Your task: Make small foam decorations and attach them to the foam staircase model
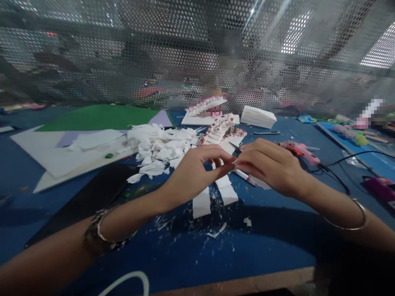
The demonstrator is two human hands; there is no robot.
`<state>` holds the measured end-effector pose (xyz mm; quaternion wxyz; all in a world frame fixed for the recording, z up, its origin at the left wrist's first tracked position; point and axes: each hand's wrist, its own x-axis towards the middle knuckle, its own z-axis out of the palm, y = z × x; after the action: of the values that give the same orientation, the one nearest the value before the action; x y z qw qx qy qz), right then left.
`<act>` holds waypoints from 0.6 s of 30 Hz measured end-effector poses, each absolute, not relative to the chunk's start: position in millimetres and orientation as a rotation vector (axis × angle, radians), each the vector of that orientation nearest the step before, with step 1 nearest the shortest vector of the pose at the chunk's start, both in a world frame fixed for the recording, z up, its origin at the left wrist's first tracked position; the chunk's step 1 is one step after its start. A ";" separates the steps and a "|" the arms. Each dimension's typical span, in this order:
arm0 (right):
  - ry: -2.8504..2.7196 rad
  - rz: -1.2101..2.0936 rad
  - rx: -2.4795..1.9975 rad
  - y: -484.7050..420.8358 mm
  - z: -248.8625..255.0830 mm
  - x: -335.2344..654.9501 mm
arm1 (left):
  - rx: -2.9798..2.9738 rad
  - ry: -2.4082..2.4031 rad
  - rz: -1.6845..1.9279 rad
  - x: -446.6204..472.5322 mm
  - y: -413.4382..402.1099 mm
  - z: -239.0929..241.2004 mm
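My left hand (202,166) and my right hand (268,164) meet fingertip to fingertip above the blue table. Both pinch a small piece of white paper (235,162), mostly covered by the fingers. Beneath them lie white paper strips (201,203) among tiny scraps. Just beyond the hands stands a small white staircase model (217,130) with reddish dots and green posts. Scissors (235,146) show partly behind my right fingers. To the left of the model is a heap of torn white paper (163,148).
A second model with pink posts (212,110) stands behind, beside a folded white paper stack (258,117). At right lie a pink glue gun (300,152) with its black cord and a purple object (381,189). Green sheets (105,117) lie left; a perforated metal screen (185,53) closes the back.
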<state>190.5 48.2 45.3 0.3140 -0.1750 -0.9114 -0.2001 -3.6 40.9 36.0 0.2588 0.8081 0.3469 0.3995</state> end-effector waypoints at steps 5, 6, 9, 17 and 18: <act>-2.445 -0.421 -0.493 51.6 44.2 189.3 | 2.341 0.899 1.098 -2.7 40.1 35.2; -2.439 -0.396 -0.510 51.6 44.1 189.1 | 2.360 0.881 1.096 -3.0 39.9 35.1; -2.390 -0.316 -0.563 50.0 42.6 188.7 | 2.450 0.827 1.100 -4.5 38.7 35.9; -2.279 0.007 -0.677 42.5 41.3 183.7 | 2.738 0.774 1.229 -6.8 32.4 41.2; -2.265 0.076 -0.692 42.1 42.1 183.2 | 2.730 0.774 1.241 -6.9 32.3 41.7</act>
<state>183.2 42.1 42.1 0.3766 -0.2705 -0.8855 0.0297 -6.9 32.3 41.7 0.0221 0.8813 0.2498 0.4004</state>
